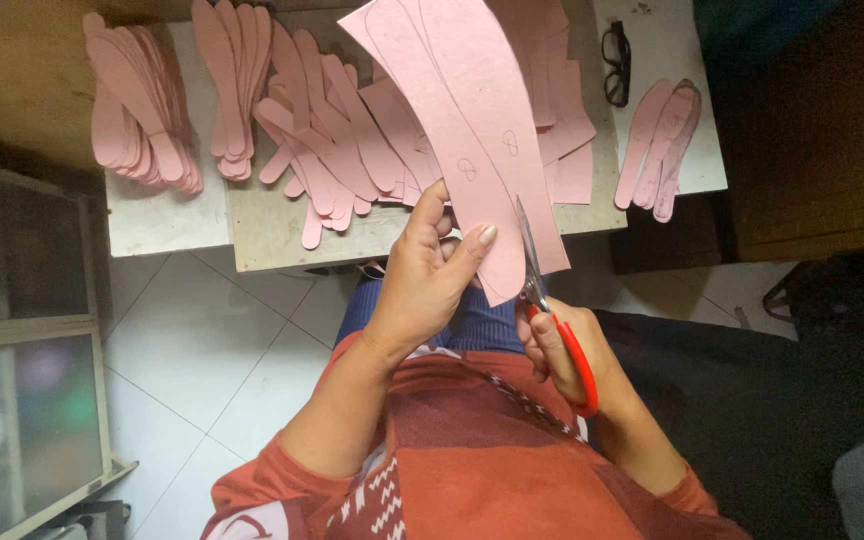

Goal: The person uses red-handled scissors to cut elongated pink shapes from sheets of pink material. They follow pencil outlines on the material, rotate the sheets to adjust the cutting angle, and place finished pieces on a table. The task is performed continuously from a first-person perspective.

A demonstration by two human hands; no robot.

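Note:
My left hand (430, 270) pinches a pink card sheet (472, 120) near its lower end, thumb on the front. Curved outlines are drawn on the sheet. My right hand (570, 358) grips red-handled scissors (542, 290), whose blades point up along the sheet's right edge, cutting into it. The sheet stands tilted above a low table (272, 235).
Piles of cut pink insole-shaped pieces (137, 100) cover the table, with a smaller stack (660, 140) on the right. Black glasses (616, 62) lie on a white board at top right. White floor tiles are below left, a glass-fronted cabinet (22, 340) at far left.

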